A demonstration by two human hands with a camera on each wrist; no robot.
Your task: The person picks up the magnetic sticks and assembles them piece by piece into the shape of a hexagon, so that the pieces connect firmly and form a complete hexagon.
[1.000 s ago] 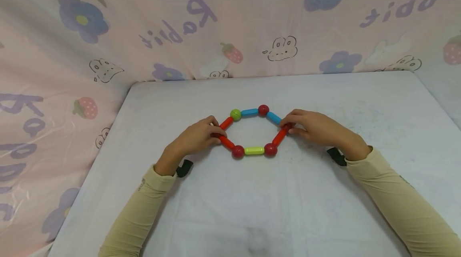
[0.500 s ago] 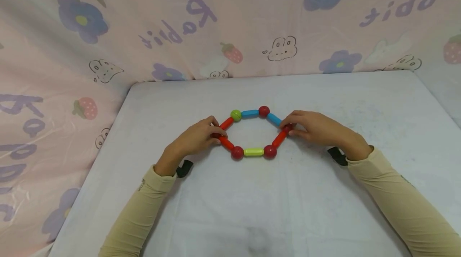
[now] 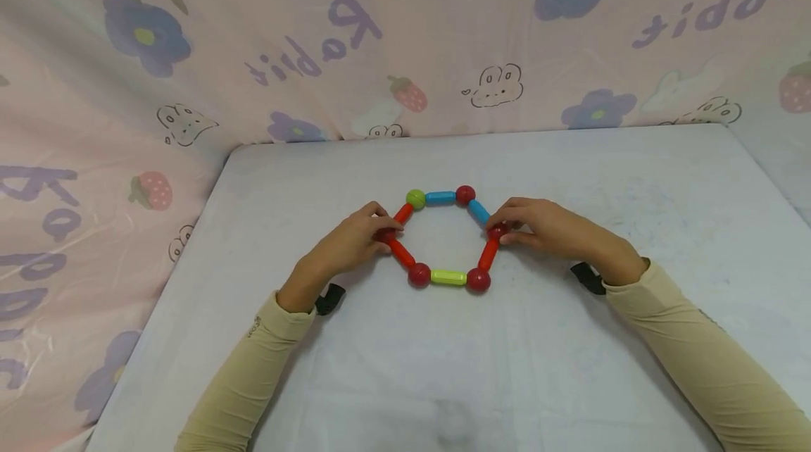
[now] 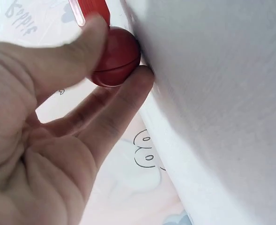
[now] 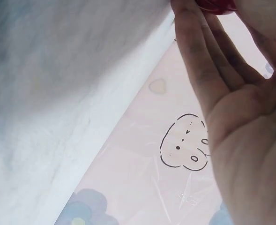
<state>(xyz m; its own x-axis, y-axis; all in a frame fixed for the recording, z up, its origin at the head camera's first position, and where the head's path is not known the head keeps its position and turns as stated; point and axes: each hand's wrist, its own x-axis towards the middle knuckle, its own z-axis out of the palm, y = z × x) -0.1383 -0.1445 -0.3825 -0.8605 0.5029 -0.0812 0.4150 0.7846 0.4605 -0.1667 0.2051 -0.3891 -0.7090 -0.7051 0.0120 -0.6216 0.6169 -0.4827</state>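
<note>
A ring of balls and short rods lies on the white table, six-sided in outline. At its left corner my left hand pinches a red ball between thumb and fingers. The opposite corner is another red ball, held in the fingertips of my right hand and partly hidden by them. A green ball, a blue rod and a red ball make up the far side. Nearest me, a yellow-green rod joins two red balls. Red rods and a second blue rod form the slanting sides.
The white table has its far edge against a pink printed curtain, which also hangs at the left. Dark straps show under both wrists.
The ring has grown narrower from side to side and deeper from front to back. Its right corner moved inward with my right hand, and the near side shifted toward me. Both hands keep their hold.
</note>
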